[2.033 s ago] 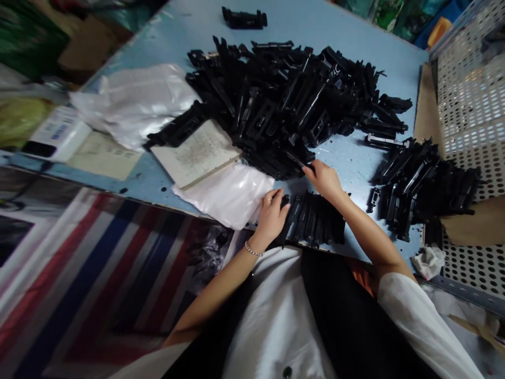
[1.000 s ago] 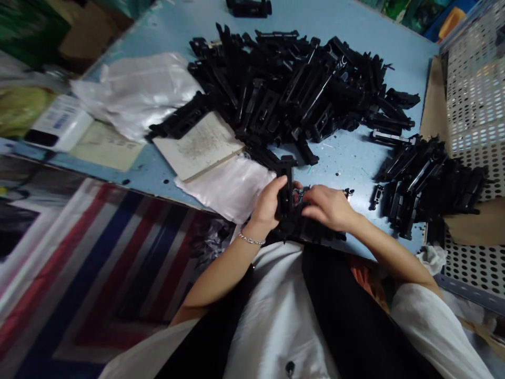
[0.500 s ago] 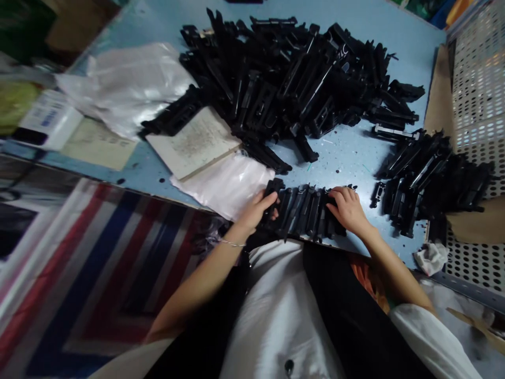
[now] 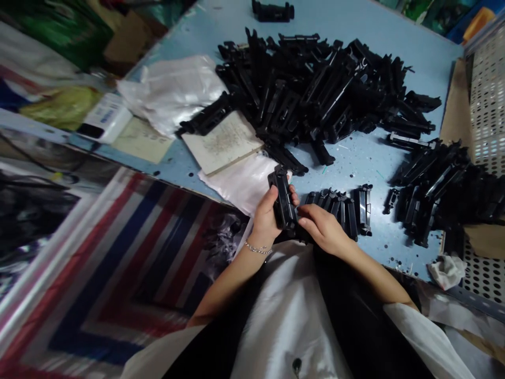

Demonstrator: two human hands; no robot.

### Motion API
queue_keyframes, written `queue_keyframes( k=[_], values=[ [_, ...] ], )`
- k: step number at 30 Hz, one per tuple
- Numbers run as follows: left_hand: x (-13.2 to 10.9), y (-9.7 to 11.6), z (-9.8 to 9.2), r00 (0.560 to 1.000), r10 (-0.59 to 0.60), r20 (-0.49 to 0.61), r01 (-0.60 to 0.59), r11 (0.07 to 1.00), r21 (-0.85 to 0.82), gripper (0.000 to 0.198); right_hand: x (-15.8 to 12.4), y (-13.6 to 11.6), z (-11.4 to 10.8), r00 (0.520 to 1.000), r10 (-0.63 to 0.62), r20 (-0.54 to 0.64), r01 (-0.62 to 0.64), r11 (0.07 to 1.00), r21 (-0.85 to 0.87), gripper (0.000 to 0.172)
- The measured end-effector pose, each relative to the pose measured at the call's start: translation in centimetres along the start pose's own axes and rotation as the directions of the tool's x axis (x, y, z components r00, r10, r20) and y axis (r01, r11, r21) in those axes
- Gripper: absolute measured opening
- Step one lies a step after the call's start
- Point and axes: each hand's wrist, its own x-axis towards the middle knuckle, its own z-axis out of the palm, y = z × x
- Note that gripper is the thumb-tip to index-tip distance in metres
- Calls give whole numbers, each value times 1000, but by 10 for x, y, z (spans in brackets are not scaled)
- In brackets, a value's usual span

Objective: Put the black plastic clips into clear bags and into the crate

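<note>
In the head view, your left hand sits low at centre, closed around a black moulded plastic part that stands nearly upright, with your thumb lying across its face. Your right hand is half curled just beside it, and its fingertips reach the lower part of that piece, though you cannot tell from this angle whether they are gripping it. To the right of your hands, a short row of similar parts lies side by side on the blue tabletop, its right end almost touching nothing else. Farther right, a denser pile of parts sits near the edge, close to a sheet of cardboard and a perforated metal panel. Most of the parts remain in the big loose heap at upper centre, tangled at many angles, so the row and right-hand pile hold far fewer than the heap does. A lone part lies apart at the top edge. Left of the heap are an open notebook and a white plastic bag, with a second white plastic sheet just behind your left hand. Striped fabric fills the lower left.
</note>
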Motion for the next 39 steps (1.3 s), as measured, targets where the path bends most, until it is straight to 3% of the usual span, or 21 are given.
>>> queue_keyframes(
  k=[3, 5, 8, 10, 12, 15, 16, 17, 18, 19, 20, 21, 23, 24, 25, 27, 30, 33, 36, 39],
  values=[
    [-4, 6, -4, 999, 29, -18, -29, 1000, -2, 44, 11, -5, 2, 999, 30, -23, -29, 1000, 3, 37],
    [-7, 8, -10, 992, 110, -54, -110, 994, 6, 42, 17, -7, 0, 999, 33, 16, -34, 999, 13, 35],
    [-11, 11, -20, 986, 160, -57, -154, 984, 93, 45, 27, -12, -3, 998, -53, -19, 52, 998, -45, 31],
    [-15, 15, -28, 1000, 25, 13, -27, 981, 191, 53, 36, -14, -7, 976, -196, -92, 175, 964, -199, 33],
    [-19, 22, -37, 972, -200, 122, 150, 931, 332, 58, 43, -15, -14, 930, -367, 5, 343, 863, -370, 44],
    [-26, 33, -49, 815, -525, 247, 323, 764, 558, 65, 44, -10, -21, 823, -476, 311, 568, 708, -420, 46],
    [-26, 36, -52, 778, -573, 258, 335, 725, 601, 69, 41, -6, -23, 803, -475, 359, 593, 695, -406, 44],
    [-25, 38, -56, 780, -573, 252, 320, 710, 627, 72, 38, -2, -25, 802, -464, 376, 591, 704, -394, 42],
    [-23, 40, -60, 829, -514, 219, 271, 713, 647, 73, 34, 4, -27, 817, -443, 369, 568, 729, -382, 41],
    [-19, 41, -65, 909, -386, 158, 182, 708, 682, 70, 30, 10, -28, 848, -407, 340, 519, 771, -368, 41],
    [-12, 41, -69, 978, -189, 90, 60, 662, 747, 64, 26, 16, -30, 888, -355, 292, 444, 827, -345, 42],
    [-5, 41, -73, 998, 38, 47, -60, 548, 834, 56, 22, 22, -30, 931, -286, 227, 347, 887, -305, 44],
    [13, 37, -81, 920, 380, 97, -178, 185, 966, 37, 17, 31, -29, 993, -98, 69, 106, 986, -131, 52],
    [22, 35, -83, 877, 455, 156, -187, 23, 982, 26, 16, 34, -26, 1000, 18, 7, -18, 1000, 10, 55],
    [30, 34, -86, 855, 476, 206, -186, -89, 979, 17, 15, 36, -22, 991, 130, -28, -124, 978, 170, 56],
    [44, 36, -89, 851, 467, 242, -183, -168, 969, 8, 14, 35, -14, 954, 299, -32, -249, 844, 475, 51],
    [56, 50, -95, 873, 453, 180, -191, -21, 981, 14, 16, 28, -4, 914, 406, 11, -277, 604, 747, 40],
    [61, 67, -101, 938, 344, 36, -145, 298, 943, 20, 23, 17, 1, 894, 437, 102, -301, 414, 859, 37],
    [63, 74, -105, 968, 248, -40, -104, 543, 833, 20, 44, 5, 11, 899, 390, 197, -323, 289, 901, 39],
    [61, 71, -103, 961, 275, -42, -148, 634, 759, 21, 77, -1, 31, 918, 315, 243, -321, 228, 919, 39]
  ],
)
